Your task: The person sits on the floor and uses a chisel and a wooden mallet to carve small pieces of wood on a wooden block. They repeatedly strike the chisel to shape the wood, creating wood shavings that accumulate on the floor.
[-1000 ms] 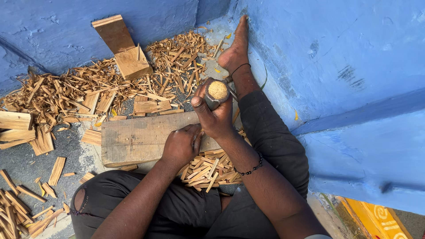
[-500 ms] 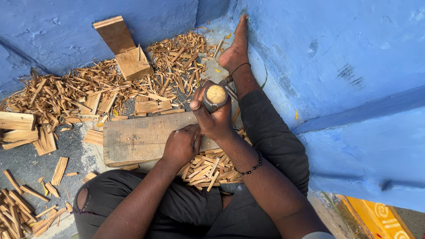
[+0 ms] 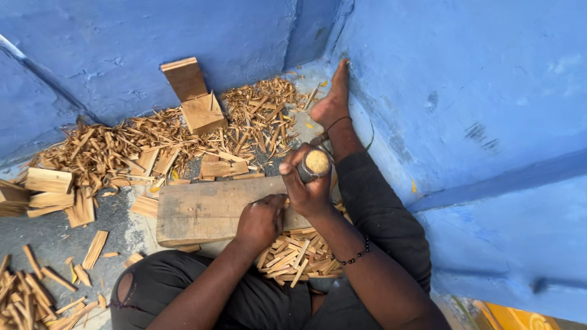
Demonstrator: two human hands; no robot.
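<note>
Splints, thin pale wood, loose heap [image 3: 27, 299] at lower-left corner of grey floor; stacked short light-wood blocks [image 3: 49, 183] further up at left edge. Scatter of tan wood slivers [image 3: 140, 143] along blue wall; 2 flat brown wood pieces [image 3: 195, 101] leaning vs. wall. Centre: thick rectangular grey-brown wooden plank [image 3: 208, 208] flat on floor, across person's lap. Left hand [image 3: 262, 221] fisted on plank's right end, fingers closed tight; what it pinches can't be made out. Pile of cut pale sticks [image 3: 293, 256] just below plank, betw. legs. Right hand [image 3: 306, 183] clamped round cylindrical tool w/ round pale-wood end [image 3: 317, 162], held above plank's right end, close over left hand. Bare foot [image 3: 333, 101] by wall. Vs. 0.5 s ago: hands, tool, plank approx. same places; no clear shift.
</note>
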